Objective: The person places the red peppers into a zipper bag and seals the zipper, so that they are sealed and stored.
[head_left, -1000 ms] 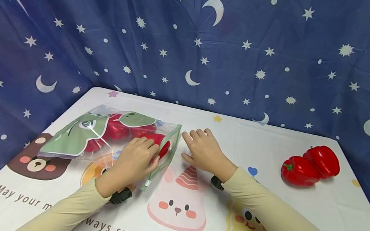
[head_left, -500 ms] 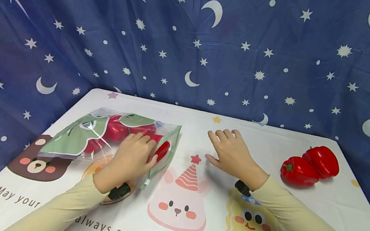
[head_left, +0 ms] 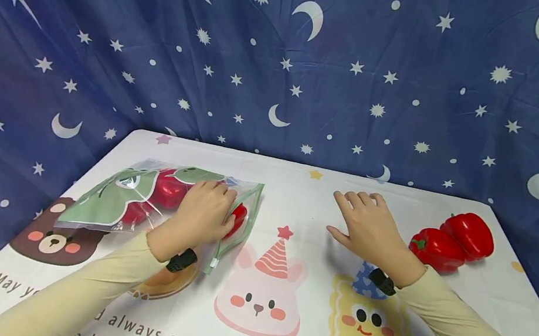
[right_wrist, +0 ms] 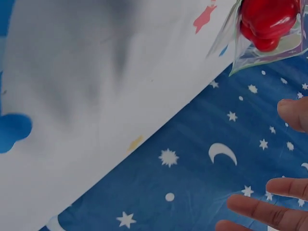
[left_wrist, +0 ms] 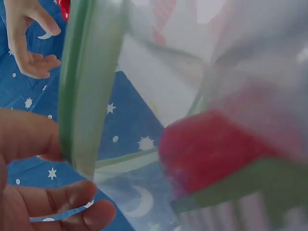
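Grip, left: the left hand (head_left: 200, 213) lay over the mouth end of a clear zip bag (head_left: 100, 202); its fingers met the green zip strip (left_wrist: 74, 91) in the left wrist view, though I could not tell whether they pinched it.
Grip, right: the right hand (head_left: 369, 223) held nothing, fingers loosely spread above the desk (head_left: 297, 196), right of its middle.

Item: the bag, green-printed, flat toward the desk's left edge; mouth facing right, slider (head_left: 214, 263) toward the near edge.
Contents: bagged red bell peppers (head_left: 170, 193), more than one; print and hand hid the exact count.
Item: two loose red bell peppers (head_left: 436, 249), touching, near the right edge toward the far right corner; the nearer showed a green stem.

Change, noted from my remote station: within the last second the right hand had shifted rightward from beside the bag's mouth; bag and loose pair had stayed put.
Bearing on the work, in my judgement: the right hand was free, closer to the loose pair, with the bag in the left hand's charge alone.
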Available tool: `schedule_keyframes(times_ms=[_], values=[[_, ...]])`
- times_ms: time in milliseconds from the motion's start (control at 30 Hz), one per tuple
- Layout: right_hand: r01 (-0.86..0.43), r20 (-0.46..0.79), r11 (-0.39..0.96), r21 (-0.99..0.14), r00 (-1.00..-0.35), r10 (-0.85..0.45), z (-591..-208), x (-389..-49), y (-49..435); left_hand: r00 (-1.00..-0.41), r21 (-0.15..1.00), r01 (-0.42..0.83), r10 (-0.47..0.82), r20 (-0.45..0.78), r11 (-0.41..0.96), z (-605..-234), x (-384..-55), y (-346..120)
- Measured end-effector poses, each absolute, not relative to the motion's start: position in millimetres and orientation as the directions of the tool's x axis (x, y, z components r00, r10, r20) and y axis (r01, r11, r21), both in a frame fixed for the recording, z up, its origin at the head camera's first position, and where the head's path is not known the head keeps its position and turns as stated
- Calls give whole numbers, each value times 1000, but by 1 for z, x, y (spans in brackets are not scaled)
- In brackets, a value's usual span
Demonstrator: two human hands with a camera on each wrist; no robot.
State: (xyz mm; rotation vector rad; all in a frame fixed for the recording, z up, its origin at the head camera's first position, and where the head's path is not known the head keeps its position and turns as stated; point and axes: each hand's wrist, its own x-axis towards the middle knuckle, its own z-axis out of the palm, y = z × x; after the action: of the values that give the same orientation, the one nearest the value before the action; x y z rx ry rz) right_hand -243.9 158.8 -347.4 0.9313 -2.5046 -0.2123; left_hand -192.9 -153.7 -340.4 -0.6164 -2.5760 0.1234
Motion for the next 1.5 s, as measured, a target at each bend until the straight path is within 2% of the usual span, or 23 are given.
schedule_keyframes(times_ms=[267, 500, 767, 967, 1233, 1500], values=[[-574, 387, 768, 286, -664, -640, -345, -243, 177, -804, -245, 447, 507, 310, 860, -323, -206, -151], [-583, 394, 761, 284, -652, -647, -341, -243, 199, -776, -269, 517, 577, 255, 813, -322, -211, -153], [-581, 413, 766, 275, -648, -640, -335, -243, 229, -660, -309, 597, 672, 335, 740, -335, -215, -162], [-565, 395, 779, 272, -673, -626, -331, -242, 251, -590, -325, 626, 703, 398, 709, -343, -217, -166], [-500, 316, 830, 248, -768, -557, -332, -239, 277, -563, -311, 614, 678, 472, 726, -348, -214, -168], [-505, 315, 825, 254, -763, -564, -348, -236, 306, -570, -299, 592, 651, 502, 749, -351, -212, -169]])
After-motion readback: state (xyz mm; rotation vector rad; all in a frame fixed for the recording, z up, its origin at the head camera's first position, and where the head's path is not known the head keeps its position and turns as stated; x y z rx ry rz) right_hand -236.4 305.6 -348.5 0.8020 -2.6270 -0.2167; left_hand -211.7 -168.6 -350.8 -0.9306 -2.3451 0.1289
